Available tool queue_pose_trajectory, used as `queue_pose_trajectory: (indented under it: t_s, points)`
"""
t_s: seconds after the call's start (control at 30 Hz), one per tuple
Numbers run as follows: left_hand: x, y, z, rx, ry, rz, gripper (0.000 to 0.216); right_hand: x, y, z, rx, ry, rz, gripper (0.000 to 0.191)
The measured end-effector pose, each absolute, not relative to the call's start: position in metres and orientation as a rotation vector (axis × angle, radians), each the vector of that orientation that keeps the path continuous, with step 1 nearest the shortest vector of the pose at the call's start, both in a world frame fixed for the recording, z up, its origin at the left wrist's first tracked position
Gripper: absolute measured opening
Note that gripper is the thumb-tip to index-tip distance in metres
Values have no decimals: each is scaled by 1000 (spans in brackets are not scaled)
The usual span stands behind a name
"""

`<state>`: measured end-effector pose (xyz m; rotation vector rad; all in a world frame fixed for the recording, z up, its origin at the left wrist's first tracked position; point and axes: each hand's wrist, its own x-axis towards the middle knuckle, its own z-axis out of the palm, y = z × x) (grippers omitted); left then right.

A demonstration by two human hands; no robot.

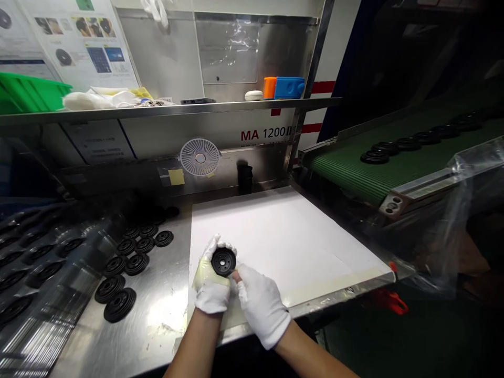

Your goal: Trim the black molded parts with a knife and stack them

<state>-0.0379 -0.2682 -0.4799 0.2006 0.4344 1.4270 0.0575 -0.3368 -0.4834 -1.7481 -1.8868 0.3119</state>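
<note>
My left hand [211, 281], in a white glove with a yellowish palm, is closed round a black wheel-shaped part [223, 261]. The part's round face is turned up toward me and shows a small centre hole. At its lower right edge, my white-gloved right hand [260, 299] has its fingers pinched together, with a bare fingertip showing. Whatever lies in that pinch is too small and hidden to make out. Both hands are over the near left part of a white sheet [307, 236] on the metal table.
Several black wheel-shaped parts [137, 263] lie on the metal table [157, 325] at left, beside trays of more. A green conveyor belt [350, 170] at right carries a row of them. Behind stand a small fan [200, 157] and a shelf [220, 106] with a green bin [31, 93].
</note>
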Motion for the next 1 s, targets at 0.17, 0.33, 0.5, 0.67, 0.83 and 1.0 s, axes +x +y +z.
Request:
queue_pose_trajectory:
  t_s: [0.17, 0.33, 0.5, 0.67, 0.83, 1.0]
  points:
    - [-42, -274, -478, 261, 468, 1392, 32, 53, -340, -484, -1738, -1891, 294, 26]
    - [-49, -277, -480, 253, 431, 1224, 39, 68, -332, -484, -1755, -1857, 326, 22]
    - [-37, -273, -478, 167, 466, 1398, 16, 60, -338, -486, -1784, -1860, 351, 19]
    - [-37, -277, -475, 258, 506, 1460, 27, 53, -342, -486, -1774, -1871, 303, 24]
    - [-44, -280, -481, 278, 457, 1233, 35, 68, -337, -487, -1766, -1830, 359, 18]
    - [-36, -272, -482, 174, 473, 1325, 9, 61, -342, -492, -1782, -1865, 375, 20]
